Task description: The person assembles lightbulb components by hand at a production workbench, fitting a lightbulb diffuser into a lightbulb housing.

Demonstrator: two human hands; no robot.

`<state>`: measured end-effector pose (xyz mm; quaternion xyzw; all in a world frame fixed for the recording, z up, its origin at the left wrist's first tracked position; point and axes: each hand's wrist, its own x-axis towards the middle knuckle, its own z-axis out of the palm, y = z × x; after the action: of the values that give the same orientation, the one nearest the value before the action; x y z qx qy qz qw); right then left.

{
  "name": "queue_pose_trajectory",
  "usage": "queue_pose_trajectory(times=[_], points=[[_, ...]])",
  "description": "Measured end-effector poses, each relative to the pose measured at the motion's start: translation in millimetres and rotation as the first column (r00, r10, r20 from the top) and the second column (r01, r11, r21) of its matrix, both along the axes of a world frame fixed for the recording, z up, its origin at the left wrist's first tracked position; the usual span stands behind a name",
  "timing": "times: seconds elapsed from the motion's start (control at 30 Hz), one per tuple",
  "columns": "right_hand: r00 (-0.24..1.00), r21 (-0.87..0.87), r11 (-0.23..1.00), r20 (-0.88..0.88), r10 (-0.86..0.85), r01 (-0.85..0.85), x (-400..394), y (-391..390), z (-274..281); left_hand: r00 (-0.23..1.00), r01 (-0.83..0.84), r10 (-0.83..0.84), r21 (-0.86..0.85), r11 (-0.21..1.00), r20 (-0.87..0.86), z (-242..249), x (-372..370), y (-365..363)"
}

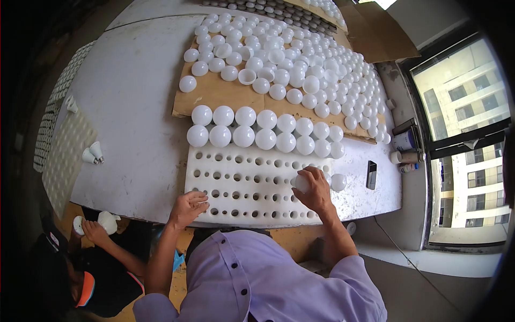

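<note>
My right hand (315, 194) is closed around a white light-bulb dome (301, 184), above the right side of a white foam tray (236, 184) with rows of round holes. Another dome (338, 182) lies at the tray's right edge, just beside that hand. Two rows of round white domes (243, 136) fill the far part of the tray, while bare holes show in the nearer rows. At the tray's near left edge rests my left hand (189, 208), fingers apart and holding nothing.
Many loose domes (260, 86), some upturned and hollow, cover a cardboard sheet (230, 99) beyond the tray. A phone (371, 175) lies at right, near the window. Two bulbs (93, 153) stand at left. A co-worker's hand (95, 234) holds white items at lower left.
</note>
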<state>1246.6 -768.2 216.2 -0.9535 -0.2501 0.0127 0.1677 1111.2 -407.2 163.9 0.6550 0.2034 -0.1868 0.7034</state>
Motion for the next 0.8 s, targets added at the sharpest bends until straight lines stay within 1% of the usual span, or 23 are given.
queue_pose_trajectory(times=[0.03, 0.07, 0.1, 0.13, 0.17, 0.2, 0.27, 0.3, 0.33, 0.4, 0.43, 0.47, 0.53, 0.57, 0.6, 0.67, 0.7, 0.73, 0.77, 0.8], points=[[1.000, -0.042, 0.999, 0.028, 0.000, 0.001, 6, -8, -7, 0.999, -0.003, 0.002, 0.017, 1.000, 0.046, -9, 2, 3], [0.999, -0.039, 0.999, 0.039, -0.003, 0.005, 10, -14, -15, 0.998, 0.000, -0.001, 0.020, 1.000, 0.056, -16, 3, 4], [1.000, -0.053, 0.999, 0.015, -0.013, 0.014, 12, -17, -20, 0.998, -0.009, 0.006, 0.039, 0.999, 0.066, -20, 5, 4], [1.000, -0.066, 0.998, -0.010, -0.020, 0.019, 13, -16, -18, 0.997, -0.020, 0.016, 0.058, 0.998, 0.073, -25, 5, 5], [1.000, -0.084, 0.996, -0.007, -0.019, 0.019, 14, -15, -14, 0.993, -0.036, 0.027, 0.070, 0.997, 0.117, -36, 3, 8], [1.000, -0.078, 0.997, -0.001, -0.012, 0.012, 20, -13, -11, 0.992, -0.043, 0.034, 0.076, 0.996, 0.124, -36, 2, 9], [0.995, 0.003, 1.000, 0.103, 0.000, -0.001, 32, -14, -5, 0.994, -0.097, 0.096, 0.008, 0.995, 0.058, -35, 0, 13], [0.998, 0.153, 0.987, 0.039, -0.056, 0.050, 44, -12, -5, 0.993, -0.098, 0.097, 0.014, 0.995, 0.064, -33, 1, 15], [0.993, 0.206, 0.973, 0.041, -0.110, 0.100, 58, -6, 1, 0.993, -0.106, 0.105, 0.013, 0.994, 0.048, -32, 1, 16], [0.987, 0.300, 0.940, -0.016, -0.163, 0.160, 97, 5, 4, 0.992, -0.129, 0.129, 0.015, 0.992, 0.010, -27, 2, 20], [0.983, 0.305, 0.936, -0.017, -0.181, 0.177, 122, 9, 2, 0.993, -0.115, 0.116, 0.053, 0.992, -0.018, -24, 5, 22], [0.983, 0.318, 0.931, -0.023, -0.182, 0.180, 146, 15, -2, 0.988, -0.149, 0.151, 0.075, 0.986, -0.017, -24, 9, 24], [0.973, 0.180, 0.969, 0.121, -0.194, 0.171, 194, 27, -15, 0.977, -0.196, 0.173, 0.212, 0.957, 0.122, -25, 11, 34], [0.970, 0.083, 0.979, 0.140, -0.198, 0.188, 218, 32, -22, 0.967, -0.247, 0.218, 0.264, 0.932, 0.132, -23, 13, 44], [0.963, -0.057, 0.970, 0.147, -0.227, 0.237, 240, 34, -33, 0.955, -0.294, 0.262, 0.313, 0.903, 0.142, -25, 17, 57], [0.954, -0.100, 0.950, 0.085, -0.287, 0.295, 274, 35, -54, 0.877, -0.479, 0.428, 0.345, 0.807, 0.218, -55, 20, 90], [0.956, -0.152, 0.944, 0.050, -0.290, 0.294, 280, 43, -55, 0.858, -0.513, 0.465, 0.361, 0.779, 0.216, -58, 23, 107], [0.953, -0.209, 0.931, 0.022, -0.302, 0.300, 283, 50, -51, 0.822, -0.567, 0.509, 0.450, 0.690, 0.254, -59, 29, 123], [0.954, -0.226, 0.927, 0.042, -0.297, 0.298, 280, 63, -40, 0.787, -0.606, 0.543, 0.531, 0.593, 0.293, -59, 34, 141], [0.953, -0.244, 0.921, 0.062, -0.297, 0.303, 276, 74, -38, 0.775, -0.617, 0.562, 0.540, 0.573, 0.290, -57, 39, 161]])
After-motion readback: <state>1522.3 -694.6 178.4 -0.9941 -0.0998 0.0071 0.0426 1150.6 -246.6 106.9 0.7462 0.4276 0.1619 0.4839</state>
